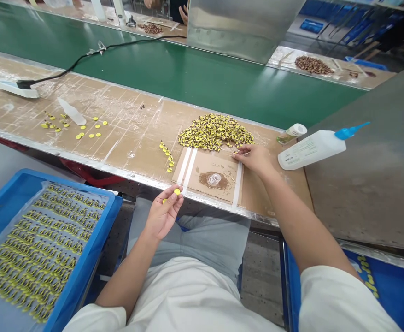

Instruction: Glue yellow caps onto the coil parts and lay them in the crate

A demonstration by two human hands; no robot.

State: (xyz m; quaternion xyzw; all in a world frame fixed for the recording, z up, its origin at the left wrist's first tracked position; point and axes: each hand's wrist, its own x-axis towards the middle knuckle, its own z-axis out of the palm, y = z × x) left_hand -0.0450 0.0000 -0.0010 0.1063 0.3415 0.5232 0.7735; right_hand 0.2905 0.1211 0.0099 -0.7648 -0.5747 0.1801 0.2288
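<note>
Small yellow discs (177,191) are held between the thumb and fingers of my left hand (163,212), just off the table's front edge. My right hand (253,157) is closed in a pinch at the near right side of a heap of small yellow-and-brown pieces (215,131). A thin pale stick appears to be in that pinch; the fingertips partly hide it. Below it lies a cardboard sheet (198,177) with white tape strips, bearing a small clear cup (214,179) in a wet brown stain. A short row of yellow pieces (167,155) stands to the left.
Loose yellow discs (91,135) and a small white bottle (72,112) lie at left. A blue-tipped bottle (312,150) and a small jar (293,133) are at right, beside a metal panel (367,161). A blue tray (110,196) holds rows of pieces. Behind runs a green belt (195,74).
</note>
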